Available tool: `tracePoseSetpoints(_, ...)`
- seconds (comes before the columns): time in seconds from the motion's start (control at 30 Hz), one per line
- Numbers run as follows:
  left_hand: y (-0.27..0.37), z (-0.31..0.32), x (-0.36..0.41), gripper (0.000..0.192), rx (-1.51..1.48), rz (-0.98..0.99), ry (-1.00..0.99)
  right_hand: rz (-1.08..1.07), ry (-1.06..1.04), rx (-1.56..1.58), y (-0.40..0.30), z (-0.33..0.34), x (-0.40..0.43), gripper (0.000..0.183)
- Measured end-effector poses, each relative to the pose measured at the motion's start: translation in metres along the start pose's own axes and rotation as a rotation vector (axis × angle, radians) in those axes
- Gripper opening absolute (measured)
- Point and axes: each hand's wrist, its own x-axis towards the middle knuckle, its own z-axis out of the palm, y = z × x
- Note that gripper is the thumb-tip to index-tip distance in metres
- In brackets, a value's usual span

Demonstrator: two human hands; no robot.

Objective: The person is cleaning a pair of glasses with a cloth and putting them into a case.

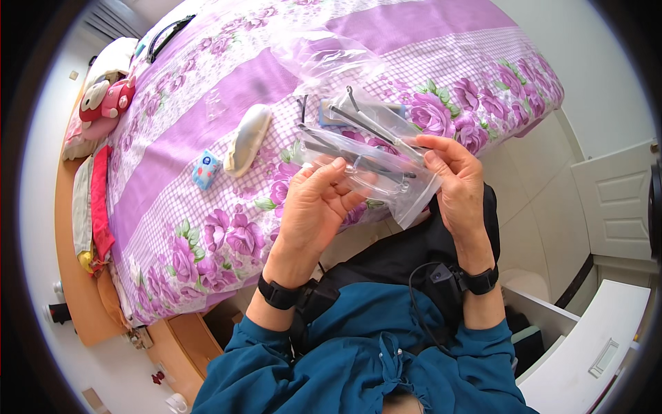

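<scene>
My left hand (316, 209) grips a clear plastic bag (406, 209) from below, thumb on top. Inside the bag lie eyeglasses with dark temples and clear lenses (370, 163). My right hand (457, 178) pinches the bag's right side between thumb and fingers. Into the same pinch runs a second clear sleeve (385, 115) holding slim black-and-silver temples (364, 124); its lenses cannot be made out. Both bags are held above the near edge of the bed. Left of them on the bedspread rest a pearly glasses case (249, 139) and a small blue tissue pack (207, 169).
Beyond my hands, a crumpled clear plastic bag (328, 57) and a flat blue-edged packet (328, 115) lie on the flowered bedspread (217, 227). A plush toy (108, 102) sits far left. An open white drawer (584, 346) juts out at lower right, near my right elbow.
</scene>
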Motion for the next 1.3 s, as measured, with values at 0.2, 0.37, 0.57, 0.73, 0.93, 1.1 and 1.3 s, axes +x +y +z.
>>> tracePoseSetpoints(0.2,-0.001,-0.007,0.002,0.021,-0.047,-0.019,-0.031,-0.046,-0.017,-0.084,-0.013,0.002,-0.006,0.021)
tracePoseSetpoints(0.37,-0.001,0.002,0.003,0.009,-0.018,-0.010,0.038,-0.095,-0.021,-0.202,-0.012,0.002,-0.009,0.022)
tracePoseSetpoints(0.57,0.000,0.002,0.002,0.020,-0.065,-0.017,0.025,-0.037,-0.040,-0.136,-0.011,0.014,-0.008,0.032)
tracePoseSetpoints(0.73,0.003,-0.003,0.002,0.047,-0.110,0.034,0.015,-0.047,-0.067,-0.036,-0.004,0.019,-0.008,0.034)
tracePoseSetpoints(0.93,0.008,-0.004,0.001,0.034,-0.301,0.027,-0.112,-0.097,-0.063,-0.074,0.001,0.026,-0.009,0.033)
tracePoseSetpoints(1.1,0.009,-0.007,0.003,0.031,-0.411,0.032,-0.139,-0.184,-0.086,-0.355,-0.006,0.031,-0.015,0.036)
tracePoseSetpoints(1.3,0.010,-0.011,0.003,0.046,-0.457,0.068,-0.234,-0.564,-0.127,-0.540,0.001,0.033,-0.019,0.036)
